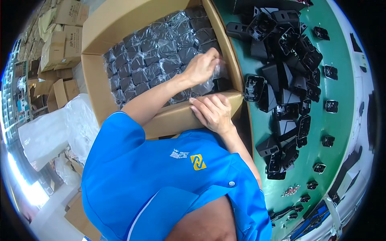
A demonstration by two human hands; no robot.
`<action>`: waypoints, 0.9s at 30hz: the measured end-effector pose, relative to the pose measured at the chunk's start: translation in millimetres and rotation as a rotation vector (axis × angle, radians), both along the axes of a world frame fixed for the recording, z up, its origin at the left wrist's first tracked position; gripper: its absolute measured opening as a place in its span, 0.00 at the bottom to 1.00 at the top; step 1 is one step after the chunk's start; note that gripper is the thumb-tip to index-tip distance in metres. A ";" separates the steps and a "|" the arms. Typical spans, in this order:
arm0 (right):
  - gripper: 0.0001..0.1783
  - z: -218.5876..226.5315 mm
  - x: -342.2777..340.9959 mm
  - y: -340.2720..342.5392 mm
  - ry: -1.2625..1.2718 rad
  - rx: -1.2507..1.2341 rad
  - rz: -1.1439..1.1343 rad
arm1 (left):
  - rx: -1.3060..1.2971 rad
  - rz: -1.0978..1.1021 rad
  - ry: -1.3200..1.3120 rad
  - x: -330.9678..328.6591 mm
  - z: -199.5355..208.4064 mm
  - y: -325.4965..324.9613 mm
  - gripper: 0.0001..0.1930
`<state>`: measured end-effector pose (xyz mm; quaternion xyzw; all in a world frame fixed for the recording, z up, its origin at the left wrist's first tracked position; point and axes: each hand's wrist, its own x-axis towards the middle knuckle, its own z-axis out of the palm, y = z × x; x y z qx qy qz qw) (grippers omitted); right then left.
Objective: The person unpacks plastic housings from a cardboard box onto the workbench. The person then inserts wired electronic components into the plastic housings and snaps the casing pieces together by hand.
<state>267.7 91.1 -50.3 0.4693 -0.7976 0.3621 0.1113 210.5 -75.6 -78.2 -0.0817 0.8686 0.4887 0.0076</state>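
A large open cardboard box holds rows of dark, blocky pieces wrapped in clear plastic. My left hand is over the right part of the box, its fingers closed on a clear plastic bag. Whether a piece is inside that bag is hidden by my fingers. Beneath it, in the near right corner, a black piece shows. My right hand grips the box's near rim, fingers curled over the edge.
On the right, a green table carries a heap of black plastic housings, with several small black parts in a line beyond. Small red and silver pieces lie nearer. Stacked cartons and white plastic sheeting stand left.
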 end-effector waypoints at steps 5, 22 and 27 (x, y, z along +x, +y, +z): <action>0.10 -1.5 -1.6 0.0 0.000 -0.044 0.018 | -0.169 0.086 -0.055 -25.9 -4.6 -27.5 0.10; 0.10 0.8 -3.5 0.4 0.016 -0.030 0.038 | -0.287 -0.122 0.048 -24.4 -1.9 -17.1 0.07; 0.09 3.1 -1.4 0.4 0.004 -0.038 0.031 | 0.478 0.140 -0.044 -15.9 4.3 -44.8 0.12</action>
